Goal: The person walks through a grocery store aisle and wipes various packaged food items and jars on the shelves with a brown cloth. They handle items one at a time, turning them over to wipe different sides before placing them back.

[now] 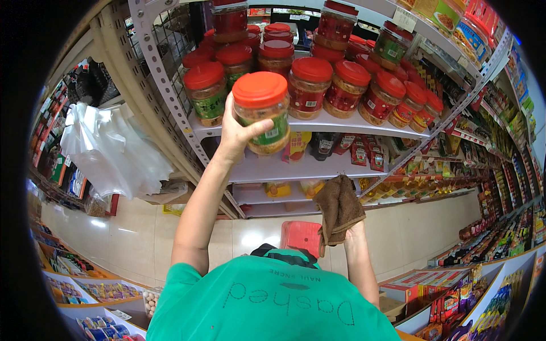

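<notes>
My left hand (239,132) grips a clear plastic jar with an orange-red screw lid (261,113) and a green label, held upright in front of the metal shelf's edge. Fingers wrap its left side and the thumb lies across the front. Lower down on the right, my right hand (355,232) holds a brown terry cloth (341,206), whose folds hide most of the fingers. Behind the held jar, rows of red-lidded jars stand on the shelf, among them a green-labelled jar (207,96) to the left and a red-labelled jar (310,89) to the right, some stacked.
On the shelf board (264,170) below are sauce pouches (359,153). A red plastic stool (300,236) stands on the tiled floor by my body. White plastic bags (111,149) hang at the left. A perforated metal post (164,81) rises beside my left arm; stocked shelves line the right.
</notes>
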A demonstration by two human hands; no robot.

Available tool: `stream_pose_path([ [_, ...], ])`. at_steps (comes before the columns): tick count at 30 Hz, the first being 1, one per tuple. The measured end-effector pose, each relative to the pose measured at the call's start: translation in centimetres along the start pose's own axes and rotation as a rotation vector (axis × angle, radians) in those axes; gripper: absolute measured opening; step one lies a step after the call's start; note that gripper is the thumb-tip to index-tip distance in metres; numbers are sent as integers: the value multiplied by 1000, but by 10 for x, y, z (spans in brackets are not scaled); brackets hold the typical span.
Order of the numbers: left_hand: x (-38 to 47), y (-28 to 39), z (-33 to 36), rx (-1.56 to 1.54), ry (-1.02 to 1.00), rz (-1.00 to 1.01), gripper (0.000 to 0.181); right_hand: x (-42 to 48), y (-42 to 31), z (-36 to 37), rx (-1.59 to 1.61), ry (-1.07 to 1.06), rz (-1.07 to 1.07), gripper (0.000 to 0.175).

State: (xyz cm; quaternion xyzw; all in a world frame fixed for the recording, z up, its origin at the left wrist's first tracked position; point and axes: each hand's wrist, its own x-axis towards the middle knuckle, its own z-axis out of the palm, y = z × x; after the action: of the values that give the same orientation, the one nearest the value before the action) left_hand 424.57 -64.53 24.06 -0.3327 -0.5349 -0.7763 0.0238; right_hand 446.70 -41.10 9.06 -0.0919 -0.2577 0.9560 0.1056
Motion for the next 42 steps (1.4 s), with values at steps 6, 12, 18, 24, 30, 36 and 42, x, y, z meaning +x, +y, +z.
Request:
stream_pose_path([
  [6,33,-23,-13,220,89,51,99,-8,9,5,35,-57,56,41],
  [12,43,-32,-21,9,73,-29,90,-12,13,0,10,28,49,41],
  [18,22,-32,-26,-505,-45,-176,74,-12,17,-2,-22,32,23,42],
  [24,7,-17,-18,-734,-67,-258,74,-8,20,-2,-4,9,46,42],
  [30,7,-12,-13,-825,-175,-295,82,-7,21,0,39,12,88,42],
  [36,9,-24,-22,-780,-184,-260,98,-10,21,-8,65,-5,105,41],
  [42,19,-5,-14,-363,-136,-107,85,-15,21,-9,96,31,89,38],
])
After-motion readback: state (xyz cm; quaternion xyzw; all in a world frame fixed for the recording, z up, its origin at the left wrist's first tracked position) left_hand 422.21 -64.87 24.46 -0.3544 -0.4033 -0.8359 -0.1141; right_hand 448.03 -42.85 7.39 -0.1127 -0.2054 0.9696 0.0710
